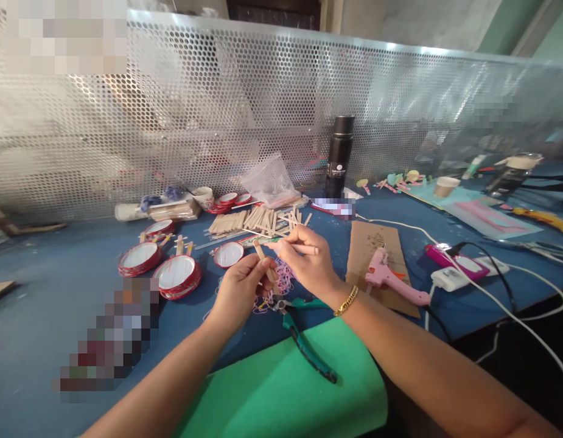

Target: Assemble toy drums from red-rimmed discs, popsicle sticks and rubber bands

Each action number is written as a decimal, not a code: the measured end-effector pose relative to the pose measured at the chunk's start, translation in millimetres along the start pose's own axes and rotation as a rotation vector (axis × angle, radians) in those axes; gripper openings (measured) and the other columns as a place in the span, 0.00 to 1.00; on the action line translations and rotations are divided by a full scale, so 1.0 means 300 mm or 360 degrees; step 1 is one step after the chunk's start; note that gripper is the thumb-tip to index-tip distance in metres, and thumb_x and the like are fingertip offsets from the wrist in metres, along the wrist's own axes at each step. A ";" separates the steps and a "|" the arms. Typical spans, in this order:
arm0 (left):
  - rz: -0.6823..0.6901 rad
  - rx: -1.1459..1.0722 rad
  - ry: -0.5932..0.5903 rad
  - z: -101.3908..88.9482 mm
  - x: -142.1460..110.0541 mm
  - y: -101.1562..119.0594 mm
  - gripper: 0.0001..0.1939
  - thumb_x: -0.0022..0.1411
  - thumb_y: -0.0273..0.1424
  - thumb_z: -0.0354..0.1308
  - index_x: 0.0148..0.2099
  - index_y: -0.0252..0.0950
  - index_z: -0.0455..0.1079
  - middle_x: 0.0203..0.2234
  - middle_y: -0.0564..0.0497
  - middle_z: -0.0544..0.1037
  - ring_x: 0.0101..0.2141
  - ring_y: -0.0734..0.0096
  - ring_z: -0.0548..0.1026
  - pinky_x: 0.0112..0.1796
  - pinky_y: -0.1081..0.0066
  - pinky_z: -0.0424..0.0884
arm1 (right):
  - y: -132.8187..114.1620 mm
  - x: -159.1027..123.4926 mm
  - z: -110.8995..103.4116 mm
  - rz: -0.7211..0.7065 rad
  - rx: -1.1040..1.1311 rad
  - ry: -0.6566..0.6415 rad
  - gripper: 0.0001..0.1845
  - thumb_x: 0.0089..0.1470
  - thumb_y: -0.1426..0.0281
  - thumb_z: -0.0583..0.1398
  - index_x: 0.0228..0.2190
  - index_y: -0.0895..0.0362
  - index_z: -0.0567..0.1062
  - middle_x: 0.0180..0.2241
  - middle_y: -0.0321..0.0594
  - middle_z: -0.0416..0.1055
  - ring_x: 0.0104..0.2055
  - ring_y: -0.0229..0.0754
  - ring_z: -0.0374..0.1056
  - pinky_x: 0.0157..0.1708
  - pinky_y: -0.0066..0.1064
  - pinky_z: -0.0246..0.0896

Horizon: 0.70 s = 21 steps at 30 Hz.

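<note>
My left hand (244,281) is closed on a flat wooden craft stick (263,260), which stands tilted between thumb and fingers. My right hand (311,258), with a gold bracelet at the wrist, is closed round a slim, pale, pencil-like stick (307,249). Its tip points left, close to the top of the craft stick; whether they touch I cannot tell. Beneath the hands lies a tangle of pink and purple cord (285,278). Green-handled pliers (302,340) rest partly on a green sheet (281,383). Behind the hands is a pile of craft sticks (263,219).
Red-rimmed round pieces (177,275) stand at left, some with small sticks attached. A pink glue gun (393,277) lies on cardboard (354,261) at right. Beyond are a black bottle (339,158), a power strip (445,278) with white cables, and a perforated metal screen (171,109).
</note>
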<state>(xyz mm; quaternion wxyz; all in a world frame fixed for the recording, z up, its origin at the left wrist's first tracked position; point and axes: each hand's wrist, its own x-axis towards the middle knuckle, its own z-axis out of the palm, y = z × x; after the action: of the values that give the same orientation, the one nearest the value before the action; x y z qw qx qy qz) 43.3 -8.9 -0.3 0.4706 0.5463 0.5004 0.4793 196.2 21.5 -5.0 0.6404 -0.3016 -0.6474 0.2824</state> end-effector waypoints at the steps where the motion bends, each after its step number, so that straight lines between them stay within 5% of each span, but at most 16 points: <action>1: -0.0009 -0.0005 0.0007 0.000 0.001 -0.001 0.24 0.54 0.53 0.67 0.28 0.37 0.71 0.18 0.55 0.74 0.19 0.75 0.68 0.21 0.75 0.63 | 0.000 0.000 0.000 0.0024 0.0026 0.0003 0.12 0.60 0.69 0.61 0.25 0.52 0.68 0.24 0.33 0.73 0.29 0.40 0.72 0.32 0.30 0.65; 21: 0.0000 0.0002 -0.0001 -0.005 0.004 -0.006 0.24 0.54 0.53 0.67 0.28 0.37 0.72 0.18 0.54 0.74 0.19 0.74 0.68 0.21 0.75 0.62 | 0.003 0.001 0.001 0.0009 -0.0017 -0.0005 0.13 0.61 0.68 0.60 0.25 0.52 0.68 0.23 0.32 0.69 0.28 0.39 0.70 0.32 0.30 0.66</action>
<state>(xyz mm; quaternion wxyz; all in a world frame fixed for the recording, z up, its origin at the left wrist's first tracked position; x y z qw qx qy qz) 41.8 -7.6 -1.8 0.4704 0.5466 0.5006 0.4790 196.0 22.3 -5.5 0.6369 -0.3063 -0.6491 0.2813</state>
